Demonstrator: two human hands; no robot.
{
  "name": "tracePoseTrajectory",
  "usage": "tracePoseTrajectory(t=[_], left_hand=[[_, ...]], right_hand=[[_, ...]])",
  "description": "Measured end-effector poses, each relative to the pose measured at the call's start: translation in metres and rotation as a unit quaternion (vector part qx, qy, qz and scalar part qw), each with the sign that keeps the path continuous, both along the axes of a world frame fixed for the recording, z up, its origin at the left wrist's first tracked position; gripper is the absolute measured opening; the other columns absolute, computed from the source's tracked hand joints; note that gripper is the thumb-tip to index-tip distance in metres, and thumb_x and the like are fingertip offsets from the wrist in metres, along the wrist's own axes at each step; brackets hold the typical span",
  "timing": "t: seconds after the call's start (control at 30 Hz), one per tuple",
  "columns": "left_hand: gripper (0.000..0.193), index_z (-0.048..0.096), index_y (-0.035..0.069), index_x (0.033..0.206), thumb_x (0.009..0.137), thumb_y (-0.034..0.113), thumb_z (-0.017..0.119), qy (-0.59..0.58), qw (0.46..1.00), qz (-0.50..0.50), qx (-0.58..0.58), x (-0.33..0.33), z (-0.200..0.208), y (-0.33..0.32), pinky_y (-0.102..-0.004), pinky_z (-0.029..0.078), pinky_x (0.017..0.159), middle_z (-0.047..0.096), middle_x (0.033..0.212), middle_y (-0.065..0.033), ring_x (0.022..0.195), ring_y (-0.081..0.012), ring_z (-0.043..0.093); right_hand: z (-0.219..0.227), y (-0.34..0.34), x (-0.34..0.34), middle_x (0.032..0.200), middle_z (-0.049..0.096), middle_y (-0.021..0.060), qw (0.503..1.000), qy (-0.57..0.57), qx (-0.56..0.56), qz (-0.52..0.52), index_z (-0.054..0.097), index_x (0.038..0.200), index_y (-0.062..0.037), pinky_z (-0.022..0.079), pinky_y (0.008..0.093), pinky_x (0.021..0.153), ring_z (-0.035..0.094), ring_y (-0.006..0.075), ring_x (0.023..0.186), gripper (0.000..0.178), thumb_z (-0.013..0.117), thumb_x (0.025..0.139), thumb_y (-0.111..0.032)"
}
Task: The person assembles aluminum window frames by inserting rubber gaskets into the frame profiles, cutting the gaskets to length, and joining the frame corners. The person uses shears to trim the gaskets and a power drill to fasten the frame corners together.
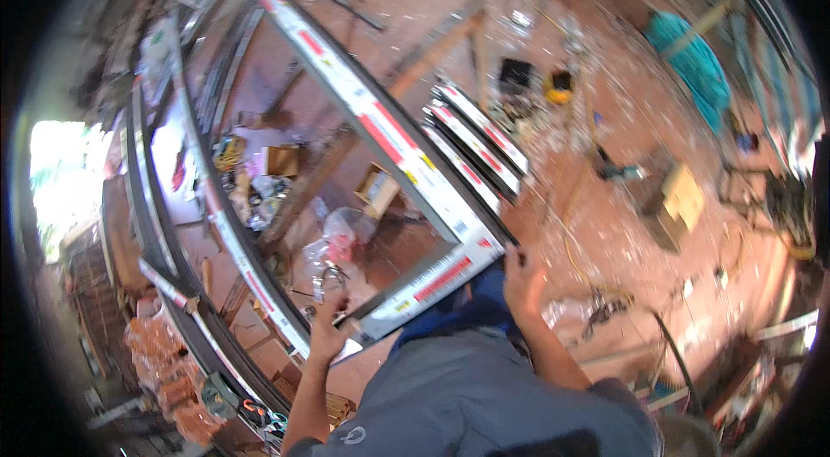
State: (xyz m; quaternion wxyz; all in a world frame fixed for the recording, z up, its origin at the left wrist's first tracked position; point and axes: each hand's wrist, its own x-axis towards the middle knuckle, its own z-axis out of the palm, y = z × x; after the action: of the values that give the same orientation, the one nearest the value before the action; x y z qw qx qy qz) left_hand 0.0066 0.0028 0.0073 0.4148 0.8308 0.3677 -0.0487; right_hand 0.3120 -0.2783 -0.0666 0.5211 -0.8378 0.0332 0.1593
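Observation:
A long window or door frame (pixel 380 133), dark-edged with white and red protective film, stretches away from my body toward the far left. Its near crossbar (pixel 424 286) lies just in front of my waist. By the crossbar's left end is my left hand (pixel 327 329), fingers apart and thumb close to the frame; I cannot tell whether it touches. My right hand (pixel 524 284) is beside the near right corner, its fingers slightly blurred but apart. Neither hand shows anything held.
Several shorter film-covered bars (pixel 480 141) lie right of the frame. Other long profiles (pixel 216 206) stand at the left. An open cardboard box (pixel 378 189) and plastic bag (pixel 347 232) show through the frame. A cordless drill (pixel 616 167), another cardboard box (pixel 674 208) and cables are on the right floor.

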Motion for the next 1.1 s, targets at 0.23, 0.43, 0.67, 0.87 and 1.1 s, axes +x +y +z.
tracePoseTrajectory(t=[0.23,0.43,0.67,0.87,1.1], left_hand=[[0.114,0.051,0.005,0.149,0.057,0.053,0.099,0.118,0.976,-0.169,0.062,0.04,0.012,-0.025,-0.0502,0.055,0.097,0.066,0.13,-0.0232,0.117,-0.0425,0.067],[0.11,0.047,0.007,0.155,0.065,0.052,0.092,0.064,0.963,-0.208,0.162,0.041,-0.005,-0.03,-0.0514,0.056,0.09,0.069,0.123,-0.0224,0.105,-0.043,0.069],[0.109,0.04,0.005,0.161,0.07,0.043,0.09,0.09,0.969,-0.188,0.131,0.047,0.019,-0.038,-0.0472,0.053,0.104,0.063,0.143,-0.0264,0.125,-0.0407,0.067],[0.107,0.041,0.009,0.161,0.073,0.048,0.088,-0.011,0.956,-0.199,0.214,0.032,0.008,-0.042,-0.049,0.053,0.096,0.062,0.132,-0.0204,0.118,-0.0388,0.064],[0.117,0.042,0.01,0.161,0.065,0.051,0.095,-0.009,0.934,-0.183,0.306,0.055,0.005,-0.063,-0.0487,0.047,0.096,0.061,0.135,-0.0181,0.121,-0.0359,0.062]], right_hand=[[0.018,0.015,-0.005,0.076,0.071,0.0227,0.987,-0.015,-0.16,0.032,0.064,0.092,-0.0066,0.055,0.0545,0.067,0.07,0.0466,0.072,0.026,0.067,0.098,-0.032],[0.018,0.031,-0.032,0.076,0.07,0.0258,0.963,-0.087,-0.249,0.059,0.056,0.093,-0.004,0.055,0.0591,0.065,0.07,0.0467,0.07,0.021,0.06,0.096,-0.024],[0.013,0.037,-0.054,0.082,0.071,0.0291,0.97,-0.095,-0.22,0.038,0.056,0.096,-0.0035,0.054,0.0621,0.072,0.071,0.0502,0.078,0.024,0.055,0.1,-0.027],[0.017,0.029,-0.033,0.092,0.072,0.0314,0.976,-0.076,-0.203,0.002,0.062,0.101,-0.0047,0.054,0.0623,0.078,0.07,0.0526,0.087,0.027,0.054,0.101,-0.03],[0.047,0.002,0.011,0.088,0.07,0.0283,0.972,-0.149,-0.179,0.044,0.066,0.094,-0.0034,0.053,0.0571,0.074,0.07,0.0488,0.086,0.039,0.059,0.103,-0.041]])
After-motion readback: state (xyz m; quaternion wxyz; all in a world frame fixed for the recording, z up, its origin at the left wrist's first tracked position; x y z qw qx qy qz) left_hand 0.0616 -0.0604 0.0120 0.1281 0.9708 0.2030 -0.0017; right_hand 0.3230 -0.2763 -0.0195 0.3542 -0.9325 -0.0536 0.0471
